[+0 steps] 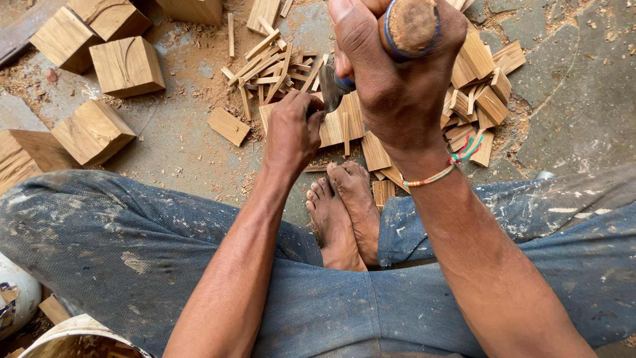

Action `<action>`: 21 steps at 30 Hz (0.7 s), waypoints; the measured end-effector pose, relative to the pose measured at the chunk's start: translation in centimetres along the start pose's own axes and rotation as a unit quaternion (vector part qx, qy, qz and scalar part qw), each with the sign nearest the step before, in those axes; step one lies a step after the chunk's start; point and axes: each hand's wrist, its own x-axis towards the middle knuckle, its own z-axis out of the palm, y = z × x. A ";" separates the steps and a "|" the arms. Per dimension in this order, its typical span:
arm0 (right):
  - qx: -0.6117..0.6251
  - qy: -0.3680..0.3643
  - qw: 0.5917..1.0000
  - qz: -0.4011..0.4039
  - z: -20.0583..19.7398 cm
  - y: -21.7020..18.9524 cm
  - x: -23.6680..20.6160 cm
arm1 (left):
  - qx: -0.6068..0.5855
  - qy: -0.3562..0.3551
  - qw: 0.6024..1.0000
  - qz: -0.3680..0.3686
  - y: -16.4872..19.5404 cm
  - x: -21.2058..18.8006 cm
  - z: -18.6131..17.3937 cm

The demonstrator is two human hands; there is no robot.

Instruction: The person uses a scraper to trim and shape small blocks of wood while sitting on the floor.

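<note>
My right hand point(397, 86) is raised close to the camera, gripped around the wooden handle point(412, 25) of a chopping tool whose dark metal blade point(329, 87) points down. My left hand point(293, 129) reaches to the ground and holds a piece of wood point(341, 122) upright just under the blade. My bare feet point(341, 205) rest together right behind that piece. Thin split sticks point(268, 66) lie scattered beyond my left hand, and flat wood offcuts point(480, 93) pile up to the right.
Several square wooden blocks point(126, 66) lie on the stone floor at the upper left, with sawdust around them. A white bucket rim point(73, 331) and a white container point(16, 295) sit at the lower left beside my knee.
</note>
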 end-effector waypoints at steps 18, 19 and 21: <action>-0.079 0.009 0.996 0.036 1.4 1.5 -1.0 | 0.058 0.051 0.997 -0.013 -1.1 -1.0 0.3; -0.025 0.016 0.999 0.036 1.0 1.6 -1.2 | 0.051 0.047 0.997 -0.030 -1.2 -0.9 0.2; 0.069 0.046 0.993 0.083 0.1 1.7 -1.5 | 0.019 0.097 0.995 0.021 -1.4 -0.8 0.0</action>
